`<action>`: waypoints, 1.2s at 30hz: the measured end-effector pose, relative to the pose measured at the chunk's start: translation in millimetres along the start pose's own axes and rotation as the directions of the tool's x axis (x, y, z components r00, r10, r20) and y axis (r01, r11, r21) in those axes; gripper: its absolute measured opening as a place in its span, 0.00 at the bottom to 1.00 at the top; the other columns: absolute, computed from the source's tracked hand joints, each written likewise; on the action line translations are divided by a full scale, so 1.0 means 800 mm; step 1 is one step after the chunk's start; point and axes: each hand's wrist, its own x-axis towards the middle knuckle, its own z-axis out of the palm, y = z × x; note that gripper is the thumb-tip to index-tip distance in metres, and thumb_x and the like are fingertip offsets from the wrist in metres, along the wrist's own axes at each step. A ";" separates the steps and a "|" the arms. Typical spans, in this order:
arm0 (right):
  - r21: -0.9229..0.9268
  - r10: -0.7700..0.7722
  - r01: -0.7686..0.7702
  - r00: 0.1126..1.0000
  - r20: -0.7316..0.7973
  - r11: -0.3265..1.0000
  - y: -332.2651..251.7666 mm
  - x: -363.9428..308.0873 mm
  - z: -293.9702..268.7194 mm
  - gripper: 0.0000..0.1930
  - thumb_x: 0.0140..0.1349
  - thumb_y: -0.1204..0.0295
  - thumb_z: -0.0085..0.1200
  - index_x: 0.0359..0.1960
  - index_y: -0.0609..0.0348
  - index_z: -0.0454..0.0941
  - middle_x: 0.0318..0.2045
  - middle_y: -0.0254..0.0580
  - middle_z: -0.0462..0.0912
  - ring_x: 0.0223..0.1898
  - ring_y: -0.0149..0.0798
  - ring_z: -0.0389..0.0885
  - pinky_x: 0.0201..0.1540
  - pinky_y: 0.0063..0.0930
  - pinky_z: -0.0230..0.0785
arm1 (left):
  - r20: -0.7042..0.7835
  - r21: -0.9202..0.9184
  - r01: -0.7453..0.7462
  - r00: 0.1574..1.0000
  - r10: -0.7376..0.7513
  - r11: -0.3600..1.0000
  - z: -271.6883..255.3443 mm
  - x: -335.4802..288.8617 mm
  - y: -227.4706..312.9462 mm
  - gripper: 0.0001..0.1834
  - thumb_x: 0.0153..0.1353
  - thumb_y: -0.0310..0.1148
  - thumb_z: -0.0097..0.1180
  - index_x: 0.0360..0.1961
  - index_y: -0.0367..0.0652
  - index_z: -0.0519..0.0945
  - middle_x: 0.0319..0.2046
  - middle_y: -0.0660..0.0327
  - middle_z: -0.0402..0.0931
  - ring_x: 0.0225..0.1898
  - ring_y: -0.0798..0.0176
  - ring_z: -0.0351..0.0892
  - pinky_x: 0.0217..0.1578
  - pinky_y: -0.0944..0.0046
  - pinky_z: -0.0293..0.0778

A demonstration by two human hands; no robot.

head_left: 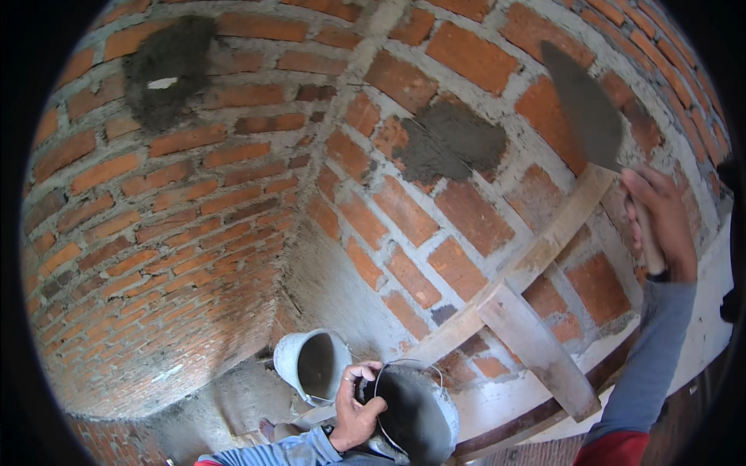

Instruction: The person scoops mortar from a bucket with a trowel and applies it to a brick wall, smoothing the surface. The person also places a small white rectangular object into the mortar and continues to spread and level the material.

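My right hand (662, 221) is raised at the right, its fingers wrapped round the handle of a pointed trowel (584, 113). The grey blade points up and to the left, close to the brick wall (474, 213). Low in the middle, my left hand (359, 410) grips a bucket (449, 412) at its near-left rim, beside the thin wire handle. Grey wet mortar (412, 408) lies inside that bucket. A fresh dark mortar patch (452, 144) is spread over bricks to the left of the trowel.
A second pale bucket (287, 359) stands left of the held one. Wooden boards (536, 338) cross the right wall's lower part. Another brick wall (179, 225) meets it at a corner, bearing a dark mortar patch (175, 58) round a bright gap. A foot (267, 428) shows below.
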 end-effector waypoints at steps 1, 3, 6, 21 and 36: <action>-0.136 0.072 -0.072 0.997 -0.007 0.988 0.006 0.008 0.002 0.17 0.69 0.57 0.58 0.35 0.60 0.78 0.19 0.30 0.74 0.16 0.24 0.71 0.18 0.22 0.68 | 0.009 0.001 -0.011 1.000 0.011 1.000 0.002 0.001 0.001 0.25 0.42 0.17 0.57 0.44 0.40 0.68 0.53 0.50 0.74 0.57 0.56 0.72 0.63 0.57 0.64; -0.278 0.008 0.014 0.997 0.077 0.960 0.019 0.032 0.024 0.18 0.70 0.57 0.58 0.37 0.63 0.80 0.20 0.33 0.74 0.19 0.27 0.75 0.23 0.27 0.73 | -0.001 0.011 -0.028 1.000 0.028 1.000 0.004 0.002 0.002 0.25 0.42 0.17 0.57 0.44 0.40 0.68 0.52 0.50 0.74 0.56 0.57 0.73 0.63 0.58 0.64; -0.562 -0.073 0.132 0.989 0.126 0.817 0.039 0.066 0.074 0.22 0.69 0.55 0.59 0.46 0.67 0.83 0.26 0.48 0.81 0.32 0.42 0.84 0.41 0.45 0.77 | -0.011 -0.010 -0.036 0.999 0.036 0.999 0.007 0.003 0.003 0.24 0.42 0.17 0.57 0.44 0.40 0.68 0.51 0.50 0.75 0.54 0.58 0.74 0.61 0.59 0.65; -0.772 -0.149 0.214 0.977 0.155 0.598 0.053 0.144 0.118 0.21 0.66 0.59 0.60 0.40 0.71 0.84 0.37 0.65 0.85 0.43 0.61 0.86 0.47 0.51 0.76 | -0.090 0.048 -0.076 0.993 0.080 0.996 0.003 0.006 -0.004 0.25 0.38 0.19 0.58 0.41 0.41 0.69 0.47 0.53 0.74 0.50 0.59 0.73 0.58 0.61 0.67; -0.304 -0.272 0.272 0.961 0.043 0.913 -0.030 0.041 0.147 0.19 0.65 0.56 0.65 0.37 0.63 0.84 0.24 0.40 0.82 0.22 0.34 0.81 0.24 0.28 0.73 | -0.056 0.097 -0.048 0.997 0.054 0.994 0.006 0.007 0.005 0.23 0.38 0.20 0.58 0.40 0.42 0.69 0.45 0.53 0.74 0.49 0.58 0.73 0.57 0.61 0.67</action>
